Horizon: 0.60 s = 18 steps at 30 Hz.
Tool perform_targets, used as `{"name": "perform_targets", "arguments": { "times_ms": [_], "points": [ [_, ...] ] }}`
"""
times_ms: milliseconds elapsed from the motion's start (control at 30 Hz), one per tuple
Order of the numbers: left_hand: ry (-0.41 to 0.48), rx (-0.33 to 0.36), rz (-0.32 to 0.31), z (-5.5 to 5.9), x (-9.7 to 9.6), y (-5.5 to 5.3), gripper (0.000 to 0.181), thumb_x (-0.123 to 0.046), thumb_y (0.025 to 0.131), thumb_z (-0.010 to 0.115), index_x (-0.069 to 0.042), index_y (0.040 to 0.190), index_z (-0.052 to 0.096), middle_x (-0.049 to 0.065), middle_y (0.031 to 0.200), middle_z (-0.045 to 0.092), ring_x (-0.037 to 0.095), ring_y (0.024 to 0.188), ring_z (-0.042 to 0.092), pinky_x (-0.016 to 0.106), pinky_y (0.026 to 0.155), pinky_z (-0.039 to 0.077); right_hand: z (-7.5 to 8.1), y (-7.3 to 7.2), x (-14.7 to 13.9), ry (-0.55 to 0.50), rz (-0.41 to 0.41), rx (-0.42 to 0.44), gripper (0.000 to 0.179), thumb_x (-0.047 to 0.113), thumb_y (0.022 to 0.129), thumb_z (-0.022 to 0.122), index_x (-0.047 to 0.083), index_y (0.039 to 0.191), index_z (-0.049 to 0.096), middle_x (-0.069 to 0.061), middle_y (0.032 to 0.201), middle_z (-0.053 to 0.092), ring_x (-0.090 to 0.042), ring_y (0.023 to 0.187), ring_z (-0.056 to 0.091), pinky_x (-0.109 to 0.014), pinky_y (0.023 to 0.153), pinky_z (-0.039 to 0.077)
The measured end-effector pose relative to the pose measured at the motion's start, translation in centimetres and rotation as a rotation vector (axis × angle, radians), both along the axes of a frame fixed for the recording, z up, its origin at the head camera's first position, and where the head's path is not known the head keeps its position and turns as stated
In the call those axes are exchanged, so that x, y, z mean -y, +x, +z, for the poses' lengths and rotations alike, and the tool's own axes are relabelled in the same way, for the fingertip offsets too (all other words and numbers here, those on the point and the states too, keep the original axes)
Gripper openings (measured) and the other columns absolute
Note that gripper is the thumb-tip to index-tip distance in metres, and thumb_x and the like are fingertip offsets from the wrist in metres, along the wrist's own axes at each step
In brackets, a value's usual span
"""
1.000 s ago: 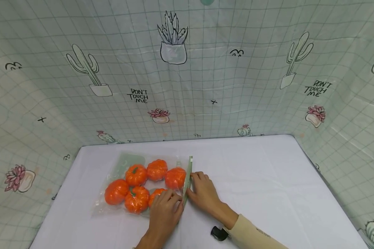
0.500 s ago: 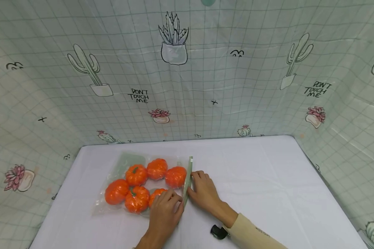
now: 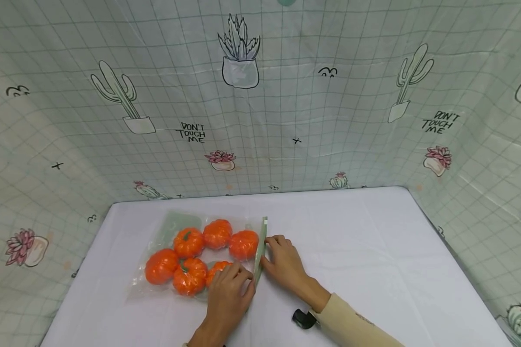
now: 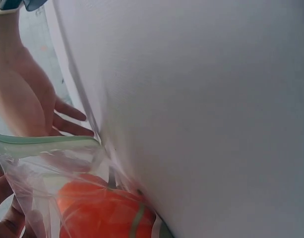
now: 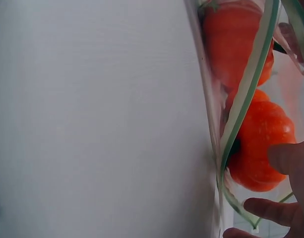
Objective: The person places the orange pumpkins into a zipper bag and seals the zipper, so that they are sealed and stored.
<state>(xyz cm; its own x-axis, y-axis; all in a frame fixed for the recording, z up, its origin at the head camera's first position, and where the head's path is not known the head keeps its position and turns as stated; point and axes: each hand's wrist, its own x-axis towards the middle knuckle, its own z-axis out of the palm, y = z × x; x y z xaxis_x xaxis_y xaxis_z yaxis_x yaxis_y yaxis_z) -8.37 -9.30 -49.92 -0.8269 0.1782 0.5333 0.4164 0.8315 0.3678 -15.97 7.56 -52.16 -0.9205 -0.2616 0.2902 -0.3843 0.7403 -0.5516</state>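
A clear zip bag [image 3: 154,243] with a pale green seal strip [image 3: 260,250] lies on its side, holding several small orange pumpkins [image 3: 190,276]. My left hand [image 3: 229,295] rests over the near end, its curled fingers and thumb pinching the bag by the strip. At the strip's outer side is my right hand [image 3: 286,265], index finger and thumb touching it but spread apart. The right wrist view shows the two seal edges [image 5: 248,89] separated, with a pumpkin [image 5: 263,141] just inside and my right thumb [image 5: 285,156] before it. My left fingers [image 4: 10,213] are partly hidden behind film.
A white cloth covers the table [image 3: 351,241]. Near my right sleeve [image 3: 351,320] a black object [image 3: 304,319] is visible at the wrist. A patterned curtain [image 3: 286,106] stands behind the table and along both sides.
Both hands stay at the bag's mouth, almost still. The whole head view shifts very slightly; the pumpkins keep their places.
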Motion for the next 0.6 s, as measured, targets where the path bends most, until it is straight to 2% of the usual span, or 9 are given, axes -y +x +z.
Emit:
{"name": "perform_targets", "arguments": {
  "times_ms": [167,267,433,500,600],
  "points": [
    [0.005,-0.058,-0.017,-0.3,0.1,-0.1,0.021,-0.006,0.072,0.093,-0.015,0.079,0.075,-0.007,0.078,0.056,0.01,0.069,0.053,0.02,0.061,0.035,0.0,-0.1,0.4,0.013,-0.015,-0.016,0.032,0.009,0.086,0.079,0.0,0.115,0.069,-0.019,0.114,0.066,-0.036,0.102,0.064,-0.051,0.085,0.053],
    [0.0,-0.04,-0.019,-0.3,0.1,-0.1,0.021,-0.007,0.073,0.092,-0.016,0.08,0.075,-0.007,0.079,0.057,0.01,0.069,0.053,0.021,0.061,0.035,0.0,-0.1,0.2,0.017,-0.018,0.002,0.031,0.011,0.087,0.079,0.0,0.115,0.069,-0.019,0.115,0.066,-0.037,0.103,0.064,-0.051,0.086,0.054],
    [-0.021,0.037,-0.012,0.4,0.1,-0.1,0.018,-0.011,0.077,0.092,-0.017,0.084,0.075,-0.007,0.082,0.06,0.01,0.073,0.056,0.024,0.064,0.043,-0.1,0.0,-0.6,0.01,-0.025,0.053,0.034,0.02,0.092,0.08,0.001,0.118,0.07,-0.019,0.119,0.066,-0.037,0.108,0.063,-0.052,0.09,0.053],
    [-0.024,0.029,-0.021,0.8,0.2,-0.1,0.019,-0.011,0.077,0.092,-0.016,0.084,0.075,-0.006,0.082,0.061,0.012,0.074,0.059,0.027,0.065,0.046,-0.1,0.0,-1.1,0.012,-0.028,0.061,0.036,0.024,0.093,0.08,0.001,0.119,0.07,-0.019,0.12,0.066,-0.037,0.108,0.063,-0.053,0.091,0.053],
    [-0.029,-0.021,-0.046,1.3,0.5,-0.5,0.02,-0.011,0.076,0.092,-0.015,0.084,0.074,-0.004,0.083,0.062,0.014,0.076,0.06,0.03,0.066,0.048,-0.1,0.2,-1.7,0.011,-0.029,0.06,0.038,0.026,0.094,0.08,0.001,0.119,0.069,-0.019,0.12,0.066,-0.038,0.109,0.064,-0.053,0.092,0.053]
  ]
}}
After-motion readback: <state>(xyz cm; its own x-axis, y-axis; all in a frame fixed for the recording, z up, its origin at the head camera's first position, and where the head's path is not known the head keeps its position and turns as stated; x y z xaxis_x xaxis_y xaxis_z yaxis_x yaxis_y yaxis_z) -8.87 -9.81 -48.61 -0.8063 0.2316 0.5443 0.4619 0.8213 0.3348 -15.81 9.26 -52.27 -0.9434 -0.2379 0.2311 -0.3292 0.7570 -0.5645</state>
